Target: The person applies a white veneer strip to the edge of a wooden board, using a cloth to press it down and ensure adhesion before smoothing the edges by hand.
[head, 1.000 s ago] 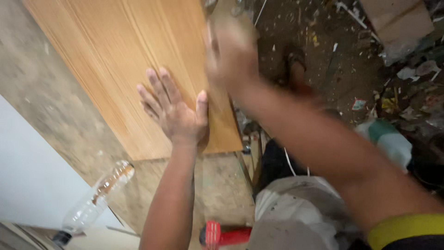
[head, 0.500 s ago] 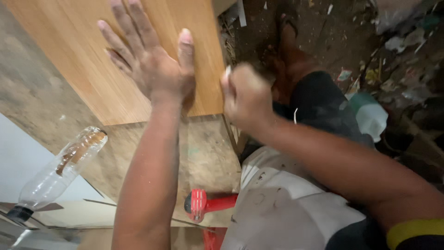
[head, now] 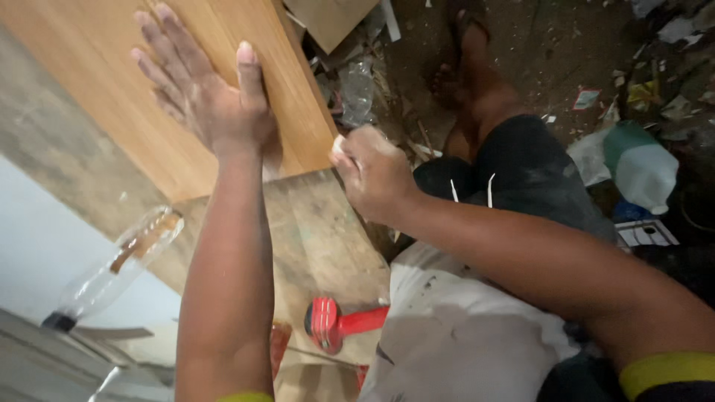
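My left hand [head: 205,93] lies flat, fingers spread, on an orange-brown wooden panel [head: 97,52] that rests on a worn workbench [head: 313,238]. My right hand [head: 370,173] is closed at the panel's near right edge, gripping a small pale object [head: 339,144] whose tip shows by the thumb; what it is cannot be made out.
A clear plastic bottle [head: 112,268] lies on the bench at the left. A red power tool [head: 339,325] sits by my lap. The dirt floor at right is strewn with scraps, a green-white jug [head: 640,167] and a cardboard piece [head: 331,18]. My leg and foot [head: 477,82] stretch forward.
My right hand has come down from the panel's upper edge to its near corner. The left hand stays pressed on the panel while the view shifted downward.
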